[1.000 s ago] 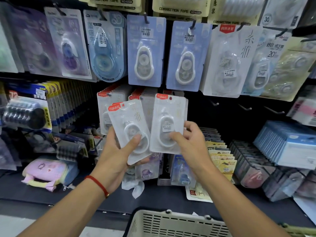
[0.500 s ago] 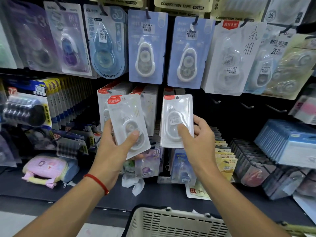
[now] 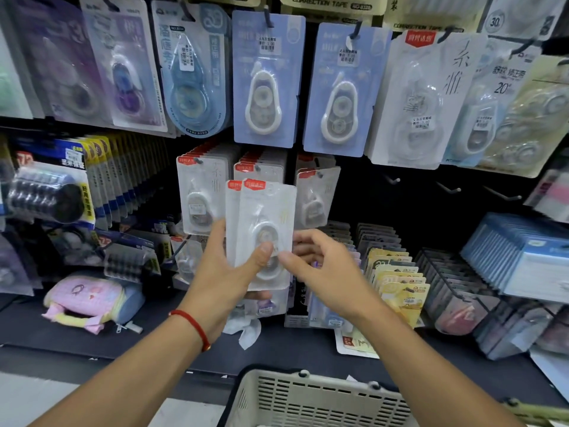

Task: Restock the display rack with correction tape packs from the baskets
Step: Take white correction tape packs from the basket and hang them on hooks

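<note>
On the shelf's left end lies a pink pouch (image 3: 89, 298), with a blue bundle of black rings (image 3: 46, 195) hanging above it. The left hand (image 3: 224, 278), a red cord (image 3: 192, 328) round its wrist, grips two white correction tape packs (image 3: 264, 229) held upright, one overlapping the other, thumb pressed across the front blister and fingers behind. They sit in front of the rack's lower hooks, where three rows of matching packs (image 3: 200, 195) hang just behind. Above, two blue carded packs (image 3: 266, 78) hang side by side on the upper hooks. The right hand (image 3: 323, 266) is just beside the held packs' right edge, thumb tip touching or nearly touching the lower blister, fingers loosely spread and curled round nothing. Further right, bare hooks (image 3: 446, 188) jut from the dark back panel above yellow-labelled packs (image 3: 397, 282) standing in wire dividers. A beige basket (image 3: 308, 396) sits at the bottom edge, below the shelf's front lip.
</note>
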{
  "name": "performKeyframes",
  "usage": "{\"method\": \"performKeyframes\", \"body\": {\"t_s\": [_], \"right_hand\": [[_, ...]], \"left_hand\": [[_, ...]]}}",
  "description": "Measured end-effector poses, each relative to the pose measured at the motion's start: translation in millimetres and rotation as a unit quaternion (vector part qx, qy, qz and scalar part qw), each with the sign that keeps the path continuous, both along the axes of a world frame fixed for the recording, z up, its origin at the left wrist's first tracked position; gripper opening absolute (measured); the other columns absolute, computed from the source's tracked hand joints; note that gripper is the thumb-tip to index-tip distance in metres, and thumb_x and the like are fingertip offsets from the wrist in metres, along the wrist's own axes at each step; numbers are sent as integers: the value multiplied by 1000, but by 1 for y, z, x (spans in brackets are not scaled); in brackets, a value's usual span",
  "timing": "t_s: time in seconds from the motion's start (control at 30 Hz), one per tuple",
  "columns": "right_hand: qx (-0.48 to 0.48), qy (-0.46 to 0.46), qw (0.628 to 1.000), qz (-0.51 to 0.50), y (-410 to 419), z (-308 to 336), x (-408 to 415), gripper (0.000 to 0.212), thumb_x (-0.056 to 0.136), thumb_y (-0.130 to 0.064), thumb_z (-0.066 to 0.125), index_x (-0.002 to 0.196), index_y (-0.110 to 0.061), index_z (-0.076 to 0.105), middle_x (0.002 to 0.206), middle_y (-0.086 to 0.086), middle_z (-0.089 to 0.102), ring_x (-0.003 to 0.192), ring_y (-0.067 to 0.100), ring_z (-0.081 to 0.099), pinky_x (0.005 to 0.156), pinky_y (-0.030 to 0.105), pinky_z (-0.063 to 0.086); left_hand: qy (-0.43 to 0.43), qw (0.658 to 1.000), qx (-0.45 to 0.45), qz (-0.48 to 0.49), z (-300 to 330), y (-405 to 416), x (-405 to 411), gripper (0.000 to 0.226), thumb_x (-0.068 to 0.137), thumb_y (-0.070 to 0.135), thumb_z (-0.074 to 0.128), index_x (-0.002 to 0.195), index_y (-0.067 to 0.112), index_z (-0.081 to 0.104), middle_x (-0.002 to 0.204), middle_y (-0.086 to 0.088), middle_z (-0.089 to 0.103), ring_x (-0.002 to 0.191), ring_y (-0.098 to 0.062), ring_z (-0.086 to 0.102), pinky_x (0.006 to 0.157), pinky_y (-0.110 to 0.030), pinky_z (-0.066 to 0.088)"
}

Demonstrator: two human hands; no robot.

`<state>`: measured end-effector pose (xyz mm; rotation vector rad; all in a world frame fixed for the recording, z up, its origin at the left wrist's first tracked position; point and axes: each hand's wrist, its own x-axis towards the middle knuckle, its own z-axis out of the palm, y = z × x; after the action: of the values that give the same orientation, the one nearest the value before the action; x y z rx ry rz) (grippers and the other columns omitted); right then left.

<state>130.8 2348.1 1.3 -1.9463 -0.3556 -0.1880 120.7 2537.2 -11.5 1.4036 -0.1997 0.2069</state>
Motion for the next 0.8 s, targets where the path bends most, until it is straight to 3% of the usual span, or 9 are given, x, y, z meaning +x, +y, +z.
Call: {"method": "performKeyframes", "body": {"t_s": [0.1, 0.17, 0.2, 0.33, 0.43, 0.53, 0.67, 0.8], "right_hand": [[43, -6, 998, -47, 2, -3, 0, 20, 89, -32, 82, 102, -30, 67, 96, -6, 75, 88, 13, 72, 80, 32, 62], [97, 3, 992, -78, -1, -1, 1, 19, 90, -19, 80, 100, -21, 64, 93, 5, 75, 87, 29, 72, 83, 50, 62], [120, 11, 990, -78, -3, 1, 3, 22, 91, -15, 78, 105, -20, 61, 94, 10, 76, 84, 31, 72, 85, 51, 62], [164, 68, 984, 8, -9, 7, 1, 42, 94, -15, 76, 131, -17, 57, 101, 18, 75, 90, 22, 75, 82, 38, 62], [129, 55, 990, 23, -7, 4, -2, 41, 88, -21, 83, 124, -13, 66, 102, 16, 76, 95, 26, 76, 83, 33, 62], [168, 30, 985, -3, -4, 4, -2, 36, 86, -16, 85, 117, -11, 67, 103, 9, 78, 95, 27, 77, 79, 28, 62], [218, -13, 972, -91, -10, 8, 2, 30, 91, -19, 80, 117, -15, 64, 109, 0, 78, 99, 17, 76, 79, 25, 61], [240, -26, 963, -119, -19, 9, 5, 32, 92, -20, 79, 121, -15, 66, 113, 0, 78, 102, 14, 76, 81, 22, 60]], "left_hand": [[38, 998, -33, -40, 2, -4, -3, 52, 80, 50, 84, 125, 41, 60, 125, 8, 74, 112, -25, 75, 75, -58, 65], [49, 996, -47, -58, 5, -4, -5, 50, 80, 50, 83, 123, 43, 61, 126, 6, 74, 111, -28, 75, 75, -59, 64], [51, 995, -50, -65, 7, -4, -6, 50, 79, 50, 83, 124, 43, 60, 126, 5, 74, 111, -29, 75, 75, -58, 64], [41, 995, -57, -73, 11, -7, -9, 55, 81, 46, 80, 130, 37, 57, 127, -1, 74, 109, -32, 76, 72, -54, 64], [36, 996, -56, -59, 10, -8, -10, 54, 82, 45, 79, 130, 36, 56, 125, 1, 75, 107, -30, 77, 71, -51, 65], [41, 996, -58, -61, 10, -7, -8, 50, 87, 44, 76, 132, 36, 54, 127, 4, 74, 106, -30, 77, 72, -50, 66], [53, 995, -79, -29, 6, -1, -1, 35, 100, 26, 70, 129, 39, 57, 129, 6, 72, 111, -28, 75, 72, -49, 65], [58, 995, -81, -11, 3, 5, 5, 44, 100, 5, 67, 124, 41, 60, 121, 6, 74, 107, -29, 76, 70, -50, 66]]}}
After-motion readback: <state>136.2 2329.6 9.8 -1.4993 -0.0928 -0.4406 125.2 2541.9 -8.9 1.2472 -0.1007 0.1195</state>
